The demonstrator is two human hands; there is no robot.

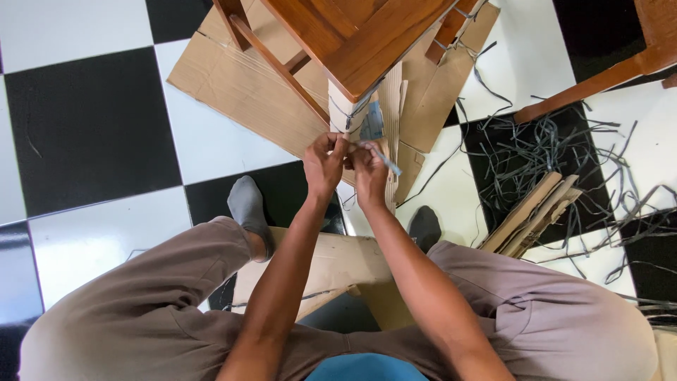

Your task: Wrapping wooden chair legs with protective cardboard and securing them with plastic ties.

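below the wooden chair [367,35], both hands pinch one grey plastic strap [377,154] at the cardboard-wrapped leg [352,106]: left hand [324,166], right hand [370,173], fingers narrow. i judge the taut strap could slip or snap back and nick a fingertip, since the grip is so small.

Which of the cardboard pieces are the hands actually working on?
The upright cardboard wrapped around the wooden leg, where the left hand and right hand meet; the other pieces lie flat on the floor.

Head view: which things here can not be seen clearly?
- Left hand and right hand: fingertips bunched together, their grip is hidden.
- Grey strap: too thin, its end is unclear.
- Wooden furniture: cut off by the top edge.
- Cardboard-wrapped leg: its wood is covered.
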